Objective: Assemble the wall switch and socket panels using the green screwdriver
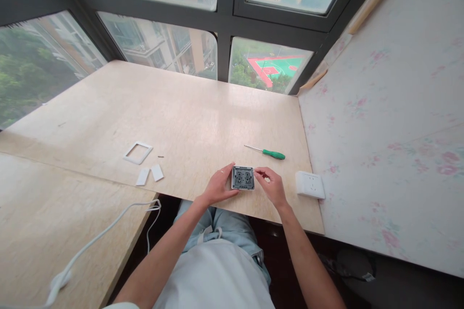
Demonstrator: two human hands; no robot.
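Observation:
A square wall switch (pixel 243 178) with a dark inner face and a pale rim is at the table's front edge. My left hand (pixel 218 186) grips its left side, thumb along the lower edge and fingers at the upper corner. At the upper right corner, my right hand (pixel 271 187) has thumb and index finger pinched together. Whatever those fingertips hold is too small to make out. Beyond the switch lies a green-handled screwdriver (pixel 273 154), its shaft pointing left.
Left of my hands lie a white square frame (pixel 132 159), two white switch plates (pixel 142 176) and a small dark pin-like piece (pixel 161 156). A white socket box (pixel 311 185) is against the right wall. A white cable (pixel 105 232) crosses the left table section.

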